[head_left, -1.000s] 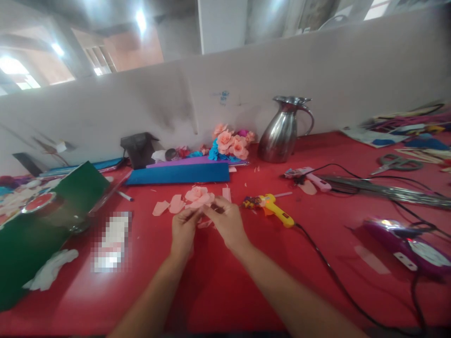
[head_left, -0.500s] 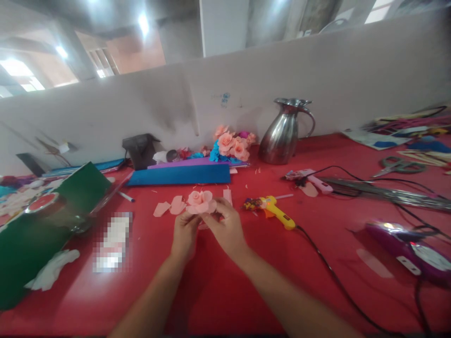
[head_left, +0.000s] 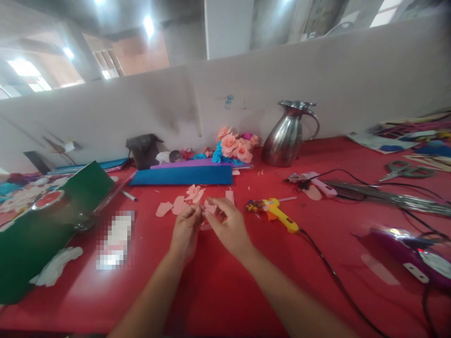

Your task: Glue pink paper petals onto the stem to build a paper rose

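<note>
Fingers [head_left: 192,214] of left hand [head_left: 185,230] pinch together, right hand [head_left: 230,227] curls by pink paper [head_left: 210,206] (any hold unclear); light pressure should avoid creases.

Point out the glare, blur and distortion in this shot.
Head view: overhead lights burn out white; pale glare on the red table, picture left, near a pixelated patch; left hand and right hand look soft; top of the wall slants.
</note>
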{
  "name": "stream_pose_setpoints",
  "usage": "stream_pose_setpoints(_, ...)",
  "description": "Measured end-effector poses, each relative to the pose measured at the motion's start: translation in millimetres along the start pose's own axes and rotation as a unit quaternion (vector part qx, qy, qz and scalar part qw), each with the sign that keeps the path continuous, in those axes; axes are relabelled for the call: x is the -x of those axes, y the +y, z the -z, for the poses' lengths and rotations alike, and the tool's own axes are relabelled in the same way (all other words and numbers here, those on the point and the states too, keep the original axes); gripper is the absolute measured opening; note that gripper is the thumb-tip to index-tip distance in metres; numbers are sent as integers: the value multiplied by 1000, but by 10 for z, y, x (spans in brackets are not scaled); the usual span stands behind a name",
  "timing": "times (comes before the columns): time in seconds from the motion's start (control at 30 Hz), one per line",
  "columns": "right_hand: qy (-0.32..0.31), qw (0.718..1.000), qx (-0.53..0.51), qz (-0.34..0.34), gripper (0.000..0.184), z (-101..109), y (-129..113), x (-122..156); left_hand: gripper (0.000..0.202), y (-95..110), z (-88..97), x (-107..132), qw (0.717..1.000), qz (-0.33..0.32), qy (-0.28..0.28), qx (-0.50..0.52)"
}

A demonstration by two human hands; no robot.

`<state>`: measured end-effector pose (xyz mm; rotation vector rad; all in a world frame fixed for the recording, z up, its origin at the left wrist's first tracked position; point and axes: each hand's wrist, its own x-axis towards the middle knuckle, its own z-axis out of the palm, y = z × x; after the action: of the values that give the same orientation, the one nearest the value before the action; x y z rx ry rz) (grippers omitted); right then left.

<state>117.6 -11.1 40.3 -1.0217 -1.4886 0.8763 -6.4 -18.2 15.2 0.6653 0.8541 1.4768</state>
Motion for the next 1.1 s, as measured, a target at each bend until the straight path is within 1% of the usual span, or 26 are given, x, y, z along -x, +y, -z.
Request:
stream_pose_setpoints(0.07,0,1000,-8,-14,24,-3,33,-8,18,5,36,-26,999,36,-5,25)
stream_pose_setpoints(0.13,-3,998,-40,-51,19,-8,40,-21,18,0,60,-46,997,63,-7,45)
stream_pose_setpoints(0.2,-11,992,-86,-95,17,-11,23,-35,17,-9,69,-55,995,77,-12,58)
stream_pose_setpoints(0.27,-9,985,-120,-122,17,-10,-2,-46,17,-16,65,-51,995,83,-20,61)
stream_pose_setpoints(0.43,18,983,-133,-122,18,3,-24,-51,17,-13,28,-14,996,76,-18,39)
stream_pose_setpoints(0.6,23,985,-126,-116,13,6,0,-52,15,-21,5,5,998,50,-49,-2)
stream_pose_setpoints(0.7,18,982,-142,-123,12,5,16,-57,14,-24,-2,8,997,43,-65,-17)
stream_pose_setpoints(0.87,18,966,-209,-152,20,4,42,-65,11,-8,8,9,995,40,-89,-15)
stream_pose_setpoints(0.97,7,953,-249,-174,26,3,53,-74,11,11,21,11,993,46,-111,-11)
stream_pose_setpoints(1.1,21,944,-259,-204,22,11,56,-80,13,35,28,13,991,60,-116,7)
